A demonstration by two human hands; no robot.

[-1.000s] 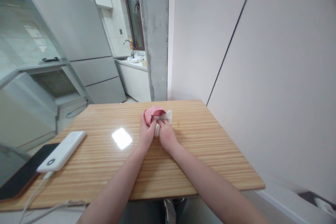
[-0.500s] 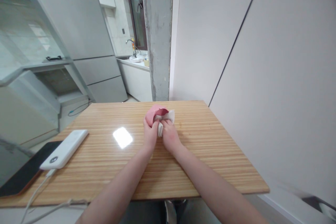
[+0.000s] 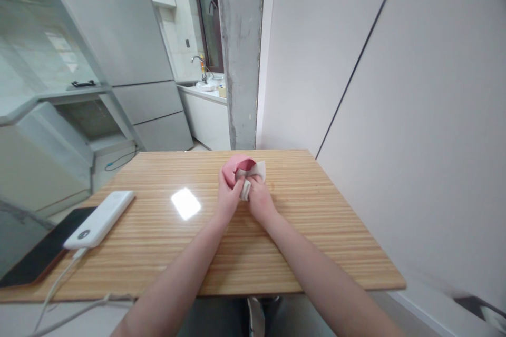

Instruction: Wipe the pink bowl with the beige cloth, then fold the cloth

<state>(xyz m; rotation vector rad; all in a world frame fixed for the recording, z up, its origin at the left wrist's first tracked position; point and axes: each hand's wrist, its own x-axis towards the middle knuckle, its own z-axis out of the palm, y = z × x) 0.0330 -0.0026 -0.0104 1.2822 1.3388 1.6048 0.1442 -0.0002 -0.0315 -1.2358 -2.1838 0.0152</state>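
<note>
Over the middle of the wooden table (image 3: pixel 166 258), toward its far edge, I hold a pink bowl (image 3: pixel 234 164) tilted on its side. My left hand (image 3: pixel 228 197) is closed round its near left side, thumb at the rim. Fingers of my right hand (image 3: pixel 261 202) are closed on a crumpled white cloth (image 3: pixel 259 169), possibly tissue, pressed into the bowl's opening. One folded end of the cloth pokes out between the two hands. The inside of the bowl is mostly hidden by the cloth and fingers.
On the left of the table lie a white power bank (image 3: pixel 100 218) with a cable (image 3: pixel 59 284) and a flat black object (image 3: pixel 47 253). A pale wall panel (image 3: pixel 395 142) rises along the right. Behind are a grey pillar (image 3: pixel 243 63), a fridge (image 3: pixel 118 37) and a sink counter.
The bowl and cloth have turned slightly, and the cloth's folded end now slants more. Both hands keep their hold. The whole view has shifted a little.
</note>
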